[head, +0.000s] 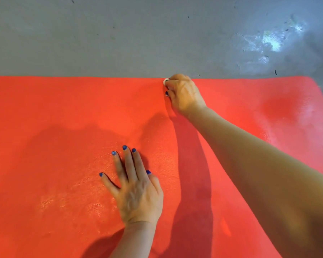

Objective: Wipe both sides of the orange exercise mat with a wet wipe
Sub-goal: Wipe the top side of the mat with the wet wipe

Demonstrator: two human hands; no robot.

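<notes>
While the right hand [185,94] reaches to the far edge of the orange exercise mat [54,112], its fingers are curled tight around a small white wad, the wet wipe [165,81], of which only a bit shows past the knuckles. The wipe sits right at the mat's far border, where orange meets the grey floor [119,38]. The right forearm stretches across the mat from the lower right and throws a long shadow beside it.

The left hand [136,190] lies flat on the mat nearer the person, fingers straight and slightly spread, palm down, holding nothing. Its nails are painted blue. Around it the mat's surface glistens in patches, as if damp.

The mat fills most of the view, lying flat on the floor, with its right end visible at the upper right. Beyond it the floor is bare grey with a few small dark specks and a bright glare patch [270,41] at the upper right. No writing or label can be read anywhere.
</notes>
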